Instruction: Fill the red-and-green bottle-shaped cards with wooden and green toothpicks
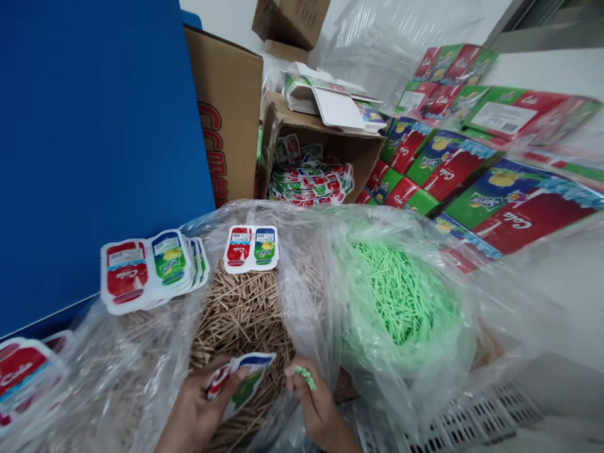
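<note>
My left hand is closed on a cola-and-lemon-drink printed packet, which is bent and tilted, over a bag of brown sticks. Just to its right, my right hand is closed around a few short green sticks, their ends showing between the fingers. A flat double packet lies on the far part of the brown sticks. To the left, a fanned stack of the same packets rests on the clear plastic. The green sticks fill another open plastic bag on the right.
An open carton behind the bags holds a heap of printed packets. Wrapped drink-print boxes are stacked at the back right. A blue panel stands on the left, above more packets. A white crate sits at lower right.
</note>
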Tool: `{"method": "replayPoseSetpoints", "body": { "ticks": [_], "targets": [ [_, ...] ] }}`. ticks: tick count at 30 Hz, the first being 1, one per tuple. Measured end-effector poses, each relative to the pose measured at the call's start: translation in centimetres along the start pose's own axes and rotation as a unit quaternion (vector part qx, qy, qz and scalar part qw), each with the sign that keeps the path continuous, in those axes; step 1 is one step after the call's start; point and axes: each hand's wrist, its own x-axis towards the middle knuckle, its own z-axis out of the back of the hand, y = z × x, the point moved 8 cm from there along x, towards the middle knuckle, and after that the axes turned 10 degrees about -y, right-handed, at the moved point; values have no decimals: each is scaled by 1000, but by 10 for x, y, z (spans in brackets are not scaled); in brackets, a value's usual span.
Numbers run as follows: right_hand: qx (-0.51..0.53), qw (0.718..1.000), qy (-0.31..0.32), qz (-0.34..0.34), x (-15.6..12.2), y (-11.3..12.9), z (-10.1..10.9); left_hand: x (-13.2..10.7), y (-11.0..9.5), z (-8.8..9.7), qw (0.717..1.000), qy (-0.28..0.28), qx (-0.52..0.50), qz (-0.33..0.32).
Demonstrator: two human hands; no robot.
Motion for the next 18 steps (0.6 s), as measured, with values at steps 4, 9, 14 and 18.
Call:
{"method": "replayPoseSetpoints", "body": {
  "ticks": [4,9,14,18],
  "targets": [
    [13,1000,-16,1,1,7,1,-1,-8,-3,996,8,56,-67],
    [34,994,-95,-44,3,22,11,-5,-11,-13,996,4,66,-64],
    [140,972,-160,-96,4,32,21,-9,-17,-24,982,50,137,-116],
    [226,942,-211,-135,6,39,26,-12,-25,-29,959,57,181,-209]
  ]
}}
